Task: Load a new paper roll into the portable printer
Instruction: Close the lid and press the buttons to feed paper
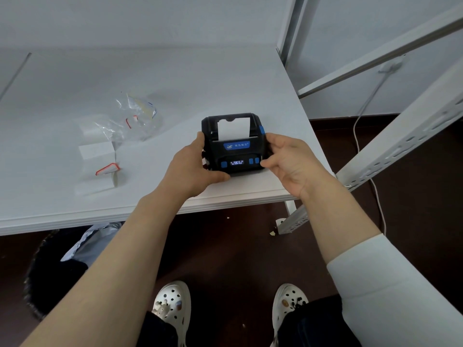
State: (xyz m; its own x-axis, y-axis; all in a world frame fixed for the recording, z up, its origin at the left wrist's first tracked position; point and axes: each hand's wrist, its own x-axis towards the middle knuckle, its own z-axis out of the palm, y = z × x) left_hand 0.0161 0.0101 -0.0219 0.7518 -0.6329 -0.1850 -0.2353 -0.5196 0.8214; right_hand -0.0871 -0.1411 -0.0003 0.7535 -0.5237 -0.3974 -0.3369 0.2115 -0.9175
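Head view: my left hand [193, 169] and right hand [288, 161] each grasp a side of the printer [234, 149] at the worktop's [150, 78] near corner, paper [233, 130] protruding. I judge a careless nudge could push it off the edge.

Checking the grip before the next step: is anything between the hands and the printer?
Nothing visible. The left hand and right hand hold the portable printer by its sides, and the paper strip sticking out of it is uncovered. The plastic wrapper lies apart.
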